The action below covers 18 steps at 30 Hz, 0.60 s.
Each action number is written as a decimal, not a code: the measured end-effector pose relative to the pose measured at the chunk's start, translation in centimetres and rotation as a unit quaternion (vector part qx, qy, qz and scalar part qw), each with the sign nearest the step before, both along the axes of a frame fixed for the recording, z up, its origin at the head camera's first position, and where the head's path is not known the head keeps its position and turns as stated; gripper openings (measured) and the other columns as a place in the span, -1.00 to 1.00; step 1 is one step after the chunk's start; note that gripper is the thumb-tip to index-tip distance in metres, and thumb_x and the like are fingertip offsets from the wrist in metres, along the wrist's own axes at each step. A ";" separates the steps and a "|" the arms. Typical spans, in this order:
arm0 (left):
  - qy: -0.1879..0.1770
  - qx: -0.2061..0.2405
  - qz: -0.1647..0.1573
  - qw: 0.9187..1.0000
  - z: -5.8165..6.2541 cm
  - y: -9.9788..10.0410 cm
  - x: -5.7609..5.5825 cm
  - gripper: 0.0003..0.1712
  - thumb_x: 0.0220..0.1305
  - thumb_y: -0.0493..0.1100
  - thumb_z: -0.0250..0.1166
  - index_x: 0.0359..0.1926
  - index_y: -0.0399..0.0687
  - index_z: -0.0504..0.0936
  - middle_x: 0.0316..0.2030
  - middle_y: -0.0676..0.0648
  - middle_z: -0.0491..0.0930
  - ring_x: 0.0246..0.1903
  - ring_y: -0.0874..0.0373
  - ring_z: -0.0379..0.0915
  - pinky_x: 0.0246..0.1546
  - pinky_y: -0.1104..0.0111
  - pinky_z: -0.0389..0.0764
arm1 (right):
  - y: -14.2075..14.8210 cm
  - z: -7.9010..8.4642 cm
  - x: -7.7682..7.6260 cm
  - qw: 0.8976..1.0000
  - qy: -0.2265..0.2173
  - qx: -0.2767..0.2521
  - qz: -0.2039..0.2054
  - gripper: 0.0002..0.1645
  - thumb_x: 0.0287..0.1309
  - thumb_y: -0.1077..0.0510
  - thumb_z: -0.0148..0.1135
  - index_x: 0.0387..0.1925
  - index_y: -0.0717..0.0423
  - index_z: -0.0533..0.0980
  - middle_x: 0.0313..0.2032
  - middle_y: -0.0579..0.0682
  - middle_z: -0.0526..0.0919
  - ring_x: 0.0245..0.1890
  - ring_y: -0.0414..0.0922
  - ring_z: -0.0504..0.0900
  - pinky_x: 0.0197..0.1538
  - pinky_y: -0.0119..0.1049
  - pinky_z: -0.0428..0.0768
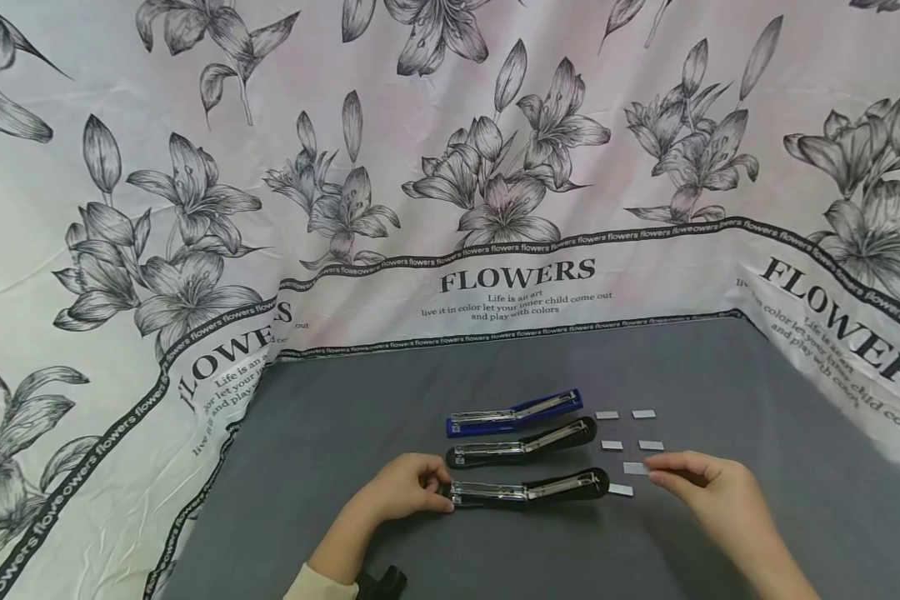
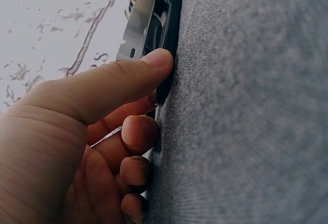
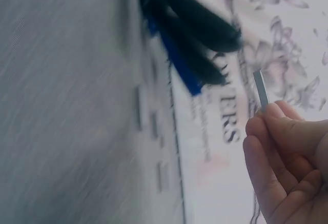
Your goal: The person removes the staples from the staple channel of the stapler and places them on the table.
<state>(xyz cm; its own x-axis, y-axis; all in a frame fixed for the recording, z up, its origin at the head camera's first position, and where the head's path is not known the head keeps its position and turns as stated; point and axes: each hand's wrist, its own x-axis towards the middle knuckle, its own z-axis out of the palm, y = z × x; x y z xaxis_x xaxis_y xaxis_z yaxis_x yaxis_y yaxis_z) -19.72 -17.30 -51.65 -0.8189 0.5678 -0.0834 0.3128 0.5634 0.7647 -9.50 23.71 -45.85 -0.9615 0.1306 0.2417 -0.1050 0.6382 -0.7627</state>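
Three opened staplers lie in a row: a blue one [image 1: 483,422] at the back, a black one [image 1: 487,451] in the middle and another black stapler [image 1: 495,492] nearest me. My left hand [image 1: 412,487] pinches the left end of the near black stapler; in the left wrist view its thumb [image 2: 158,59] presses on the base beside the metal rail. Between thumb and fingertips, my right hand [image 1: 708,483] holds a strip of staples [image 3: 261,90], lifted above the table just right of that stapler's lid.
Several more staple strips lie right of the staplers, among them a near strip [image 1: 621,491] by the front stapler's lid and a far strip [image 1: 643,414]. A grey cloth [image 1: 330,417] covers the table. Flower-printed curtain [image 1: 517,292] encloses the back and sides.
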 end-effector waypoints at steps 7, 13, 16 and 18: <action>0.000 -0.004 0.002 1.000 0.0 -0.1 0.3 -0.73 0.05 -0.13 0.63 -0.26 0.11 0.71 -0.63 0.18 0.42 -0.62 0.35 0.27 -0.40 0.41 0.41 | 2.4 -2.3 0.1 0.997 -0.017 0.075 -0.008 -0.90 0.08 0.19 0.56 -0.31 -0.02 0.80 -0.33 -0.09 0.80 -0.35 -0.46 0.62 -0.33 -0.42 0.56; 0.004 -0.006 0.006 1.000 0.3 -0.1 0.2 -0.73 0.05 -0.13 0.63 -0.27 0.10 0.71 -0.62 0.16 0.42 -0.62 0.33 0.27 -0.40 0.39 0.39 | 3.5 -3.0 -0.6 0.989 -0.037 0.145 0.001 -0.91 0.06 0.16 0.56 -0.35 -0.08 0.79 -0.33 -0.11 0.79 -0.29 -0.21 0.68 -0.23 -0.20 0.55; 0.002 -0.005 0.008 1.000 0.3 -0.2 0.4 -0.73 0.05 -0.13 0.63 -0.26 0.09 0.70 -0.63 0.15 0.42 -0.62 0.33 0.26 -0.37 0.39 0.41 | 3.8 -3.1 -1.1 0.986 -0.056 0.159 0.010 -0.92 0.08 0.17 0.53 -0.34 -0.06 0.79 -0.29 -0.05 0.79 -0.22 0.04 0.72 -0.17 -0.02 0.57; -0.002 -0.001 0.010 1.000 0.3 -0.2 0.6 -0.73 0.05 -0.14 0.63 -0.27 0.09 0.70 -0.63 0.15 0.42 -0.63 0.33 0.26 -0.37 0.39 0.42 | 3.8 -3.2 -1.4 0.984 -0.068 0.163 0.013 -0.93 0.09 0.19 0.52 -0.34 -0.03 0.78 -0.28 0.00 0.79 -0.20 0.13 0.72 -0.16 0.06 0.57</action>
<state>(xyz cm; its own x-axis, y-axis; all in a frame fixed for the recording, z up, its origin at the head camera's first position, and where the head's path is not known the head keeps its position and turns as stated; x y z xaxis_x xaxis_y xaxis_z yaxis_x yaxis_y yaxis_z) -19.16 -17.51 -51.38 -0.8292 0.5519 -0.0887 0.2984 0.5711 0.7647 -10.92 27.56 -49.06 -0.9900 0.0417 0.1346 -0.0358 0.8494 -0.5265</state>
